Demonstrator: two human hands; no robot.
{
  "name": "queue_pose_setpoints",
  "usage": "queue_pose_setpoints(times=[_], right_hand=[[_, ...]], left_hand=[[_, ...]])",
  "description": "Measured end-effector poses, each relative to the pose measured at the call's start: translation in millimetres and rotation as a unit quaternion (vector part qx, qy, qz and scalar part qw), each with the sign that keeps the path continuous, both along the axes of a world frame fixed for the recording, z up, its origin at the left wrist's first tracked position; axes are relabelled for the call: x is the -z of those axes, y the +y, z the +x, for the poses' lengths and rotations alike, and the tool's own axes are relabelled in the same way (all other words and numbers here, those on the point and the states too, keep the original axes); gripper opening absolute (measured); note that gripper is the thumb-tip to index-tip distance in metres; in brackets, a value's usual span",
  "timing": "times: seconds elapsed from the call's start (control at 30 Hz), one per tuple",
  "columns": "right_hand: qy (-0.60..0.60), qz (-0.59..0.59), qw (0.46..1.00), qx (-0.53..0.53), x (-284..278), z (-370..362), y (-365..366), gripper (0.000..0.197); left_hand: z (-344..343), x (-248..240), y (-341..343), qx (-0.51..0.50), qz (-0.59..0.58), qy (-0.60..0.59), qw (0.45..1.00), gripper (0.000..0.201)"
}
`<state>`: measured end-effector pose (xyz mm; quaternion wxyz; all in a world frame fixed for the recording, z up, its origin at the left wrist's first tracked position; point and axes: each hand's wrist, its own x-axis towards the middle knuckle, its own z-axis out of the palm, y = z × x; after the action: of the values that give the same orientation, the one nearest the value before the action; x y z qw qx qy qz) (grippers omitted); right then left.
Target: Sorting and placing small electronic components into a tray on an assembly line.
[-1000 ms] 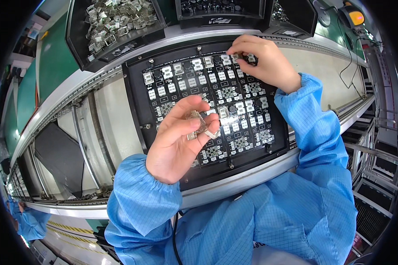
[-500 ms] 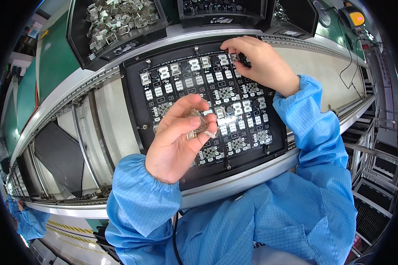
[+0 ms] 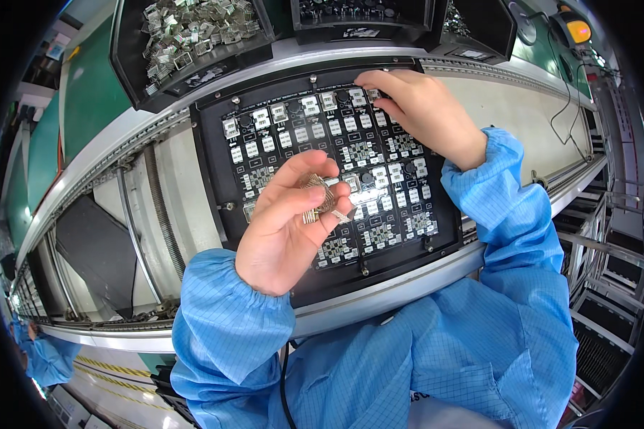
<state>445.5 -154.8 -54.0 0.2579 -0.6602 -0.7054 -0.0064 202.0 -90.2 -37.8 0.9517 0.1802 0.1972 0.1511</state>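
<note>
Head view: my left hand [image 3: 283,222] is up over the near-left part of the board panel [image 3: 348,139], palm toward me. Its fingers are curled in, thumb pressed across, holding a small bunch of silvery finned metal parts [image 3: 316,200]. One of them sticks out to the right. Can't count them, fingers cover some.

My right hand [image 3: 433,114] is at the far right of the panel, back of the hand up. Thumb and forefinger stand a narrow gap apart around a small part by the panel's far edge. Can't tell if they're pinching it or just next to it.

Panel sits in a black frame [image 3: 211,171] with screw posts along its edges. White blocks [image 3: 261,118] stand in rows on it, small dark components between them. Bright glare near the middle.

Frame is on the conveyor, near rail [image 3: 397,286] running along my side. Left of it: a coiled hose [image 3: 163,214], and further left a dark sheet [image 3: 96,257].

Far side, three black bins. Left bin [image 3: 125,79] has a heap of the same kind of finned metal pieces, middle bin [image 3: 401,34] has dark parts, right bin [image 3: 486,46] has small shiny bits. Orange-and-black handheld device [image 3: 577,30] at far right. Another person's blue sleeve [image 3: 50,361] shows at near left.
</note>
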Motion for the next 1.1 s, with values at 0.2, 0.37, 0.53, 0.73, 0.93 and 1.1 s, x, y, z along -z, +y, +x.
queue_pose_setpoints(times=[0.2,0.37,0.53,0.73,0.93,1.1], right_hand=[[0.007,0.010,1.000,-0.002,0,-3,-2,0.030],[0.022,0.028,0.999,-0.013,4,-4,1,0.028],[-0.024,0.052,0.998,-0.003,3,-4,2,0.026],[-0.011,0.068,0.998,0.010,5,-4,-1,0.025],[0.002,0.084,0.996,0.015,5,-2,0,0.030],[0.365,-0.011,0.927,-0.087,-25,-31,-19,0.040]], left_hand=[[1,1,0,0.001,0.006,0.004,1.000,0.031],[0,0,1,0.001,0.009,0.003,1.000,0.031],[1,0,2,0.000,0.007,0.001,1.000,0.031],[3,1,1,-0.013,-0.004,-0.016,1.000,0.032],[4,-2,2,-0.018,-0.001,-0.026,0.999,0.033],[3,2,2,-0.042,-0.019,-0.038,0.998,0.034]])
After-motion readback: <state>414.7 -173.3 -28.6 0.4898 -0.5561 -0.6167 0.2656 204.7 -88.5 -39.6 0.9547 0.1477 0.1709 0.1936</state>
